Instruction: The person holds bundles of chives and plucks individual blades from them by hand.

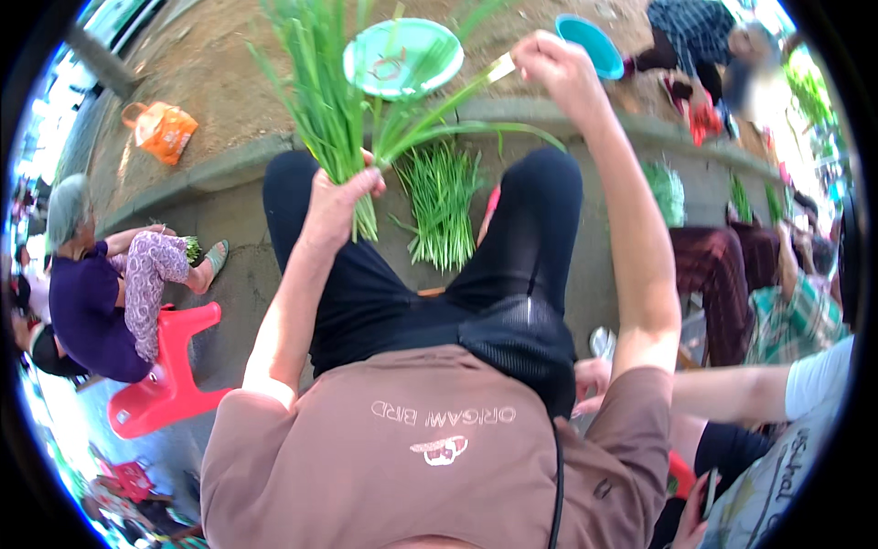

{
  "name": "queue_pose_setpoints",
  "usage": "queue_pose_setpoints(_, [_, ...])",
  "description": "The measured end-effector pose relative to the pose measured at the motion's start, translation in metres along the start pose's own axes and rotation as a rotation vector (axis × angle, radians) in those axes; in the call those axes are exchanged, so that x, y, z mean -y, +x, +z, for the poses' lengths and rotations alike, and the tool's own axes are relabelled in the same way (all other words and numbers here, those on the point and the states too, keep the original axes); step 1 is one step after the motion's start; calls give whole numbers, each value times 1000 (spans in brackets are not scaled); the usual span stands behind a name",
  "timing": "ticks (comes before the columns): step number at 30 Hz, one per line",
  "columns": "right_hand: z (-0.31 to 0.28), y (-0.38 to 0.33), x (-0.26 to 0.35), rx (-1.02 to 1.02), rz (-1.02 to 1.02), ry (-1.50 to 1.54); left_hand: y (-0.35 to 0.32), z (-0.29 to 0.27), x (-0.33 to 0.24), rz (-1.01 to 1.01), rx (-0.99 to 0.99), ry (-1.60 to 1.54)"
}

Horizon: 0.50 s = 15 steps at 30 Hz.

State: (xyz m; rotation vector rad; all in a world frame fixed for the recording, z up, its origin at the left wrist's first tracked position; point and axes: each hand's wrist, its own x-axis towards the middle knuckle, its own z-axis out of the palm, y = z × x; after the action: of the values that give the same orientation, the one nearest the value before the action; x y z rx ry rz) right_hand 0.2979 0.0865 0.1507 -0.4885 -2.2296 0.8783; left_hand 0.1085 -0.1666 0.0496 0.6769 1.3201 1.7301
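Observation:
My left hand (345, 197) is closed around a thick upright bunch of long, flat green leaves like chives (322, 101), held above my left thigh. A smaller sheaf (434, 116) slants from beside that hand up to the right. Its pale end is pinched in the fingers of my right hand (556, 69), raised beyond my right knee. Below the held bunch, a loose pile of cut chives (442, 209) lies on the ground between my knees. Behind the leaves stands a pale green basin (432, 46), partly covered by them, with some brownish scraps inside.
A curb (229, 169) crosses beyond my knees, with bare soil behind. A blue basin (590, 46) and an orange bag (163, 131) stand there. At left a person sits by a red stool (174, 375); other people are close at right, one hand (593, 380) near my hip.

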Motion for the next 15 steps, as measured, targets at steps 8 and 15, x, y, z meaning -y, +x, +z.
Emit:
queue_pose_setpoints(8, [-52, 9, 8, 47, 425, 147, 5, -20, -8, 33, -45, 13])
queue_pose_setpoints(15, [-78, -47, 68, 404, 151, -295, 3, -43, -19, 21, -46, -17])
